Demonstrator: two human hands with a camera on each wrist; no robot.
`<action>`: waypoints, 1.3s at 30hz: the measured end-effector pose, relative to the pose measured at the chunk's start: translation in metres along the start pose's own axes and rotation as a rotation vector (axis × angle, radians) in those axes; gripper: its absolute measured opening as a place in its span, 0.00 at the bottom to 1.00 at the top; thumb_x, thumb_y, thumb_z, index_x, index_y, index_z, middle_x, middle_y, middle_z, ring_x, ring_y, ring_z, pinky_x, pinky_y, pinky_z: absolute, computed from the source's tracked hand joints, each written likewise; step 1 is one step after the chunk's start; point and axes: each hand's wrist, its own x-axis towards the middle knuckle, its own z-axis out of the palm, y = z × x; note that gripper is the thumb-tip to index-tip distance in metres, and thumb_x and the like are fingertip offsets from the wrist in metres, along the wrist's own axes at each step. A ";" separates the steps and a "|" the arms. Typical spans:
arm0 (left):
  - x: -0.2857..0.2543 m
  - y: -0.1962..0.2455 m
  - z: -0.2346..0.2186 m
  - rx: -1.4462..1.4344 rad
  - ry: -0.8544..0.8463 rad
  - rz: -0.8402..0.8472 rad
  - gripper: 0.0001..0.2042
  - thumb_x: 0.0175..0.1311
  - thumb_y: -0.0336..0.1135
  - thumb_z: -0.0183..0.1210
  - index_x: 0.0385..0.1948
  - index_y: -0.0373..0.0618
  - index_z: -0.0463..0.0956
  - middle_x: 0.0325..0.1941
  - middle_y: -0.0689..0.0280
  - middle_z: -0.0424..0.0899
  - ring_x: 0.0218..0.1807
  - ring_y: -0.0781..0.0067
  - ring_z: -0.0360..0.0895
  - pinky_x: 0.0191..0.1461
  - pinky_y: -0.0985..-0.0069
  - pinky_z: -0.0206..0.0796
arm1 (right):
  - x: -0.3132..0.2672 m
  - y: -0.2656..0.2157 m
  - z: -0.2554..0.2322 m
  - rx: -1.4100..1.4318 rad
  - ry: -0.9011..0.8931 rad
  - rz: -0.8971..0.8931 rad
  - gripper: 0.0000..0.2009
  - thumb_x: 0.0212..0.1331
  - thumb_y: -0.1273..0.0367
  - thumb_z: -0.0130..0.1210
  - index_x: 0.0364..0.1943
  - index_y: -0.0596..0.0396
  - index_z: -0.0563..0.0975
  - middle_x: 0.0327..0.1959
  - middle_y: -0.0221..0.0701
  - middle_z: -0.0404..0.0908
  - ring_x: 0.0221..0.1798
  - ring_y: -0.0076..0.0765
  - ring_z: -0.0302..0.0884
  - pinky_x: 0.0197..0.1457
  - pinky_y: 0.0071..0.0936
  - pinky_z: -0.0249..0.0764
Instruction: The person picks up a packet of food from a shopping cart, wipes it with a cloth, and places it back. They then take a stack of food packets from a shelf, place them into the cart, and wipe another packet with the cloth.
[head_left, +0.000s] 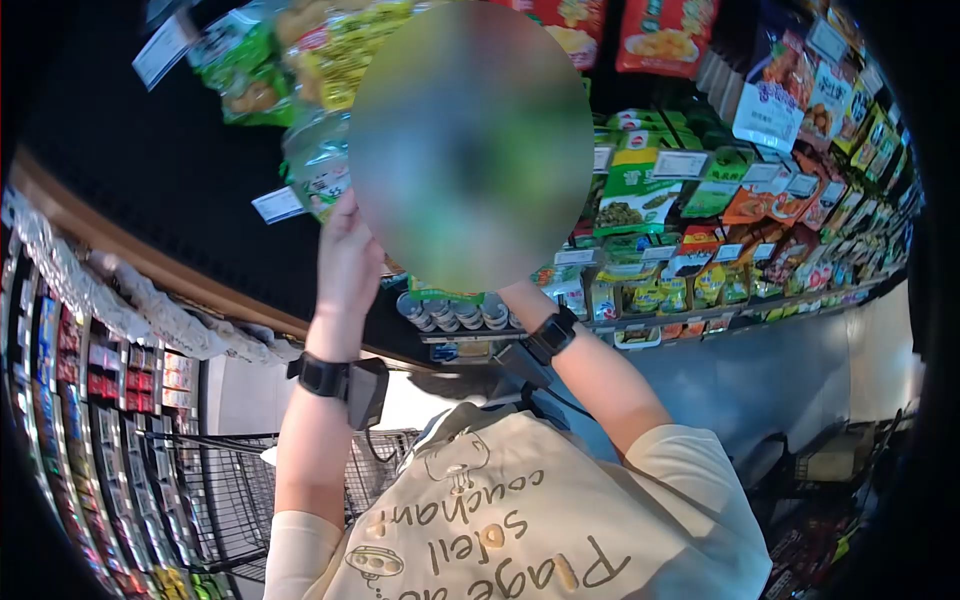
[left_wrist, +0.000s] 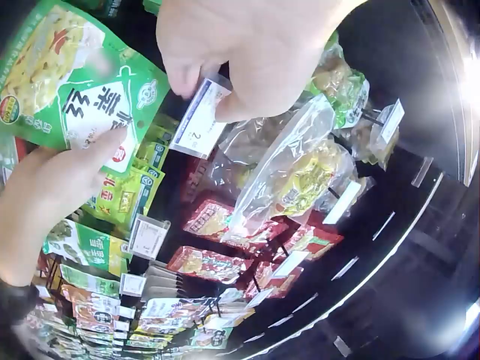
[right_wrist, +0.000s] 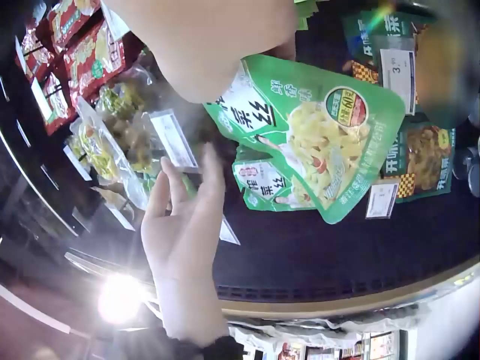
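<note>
My right hand (right_wrist: 217,45) grips a green pouch (right_wrist: 337,142) of shredded pickled vegetables, its thumb across the front in the left wrist view. A matching green pouch (right_wrist: 262,187) sits partly behind it. At the hanging display, my left hand (left_wrist: 240,52) pinches a white price tag (left_wrist: 202,120) between thumb and finger. In the head view the left hand (head_left: 348,262) is raised beside a clear bag, while a round blur covers most of the right hand and the pouch.
Clear bags (left_wrist: 300,180) and red packets (left_wrist: 206,262) hang close to the left hand. More green pouches (head_left: 640,190) fill the display on the right. Dark packets (right_wrist: 420,161) hang beside the held pouch. A wire shopping cart (head_left: 225,490) stands at the lower left.
</note>
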 end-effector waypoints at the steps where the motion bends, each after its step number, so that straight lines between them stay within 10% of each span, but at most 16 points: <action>1: 0.001 0.005 0.000 0.036 0.022 0.001 0.12 0.59 0.24 0.48 0.46 0.35 0.67 0.41 0.59 0.74 0.44 0.72 0.74 0.51 0.79 0.67 | 0.004 0.001 0.000 0.011 0.015 0.009 0.16 0.58 0.60 0.47 0.35 0.62 0.74 0.25 0.40 0.77 0.29 0.35 0.76 0.34 0.28 0.68; 39: 0.017 0.016 -0.009 0.017 0.097 0.061 0.08 0.59 0.23 0.47 0.40 0.33 0.69 0.38 0.54 0.77 0.41 0.71 0.77 0.45 0.81 0.72 | 0.091 0.011 0.042 -0.231 0.088 -0.251 0.10 0.48 0.66 0.50 0.33 0.55 0.75 0.28 0.46 0.76 0.34 0.53 0.74 0.37 0.42 0.69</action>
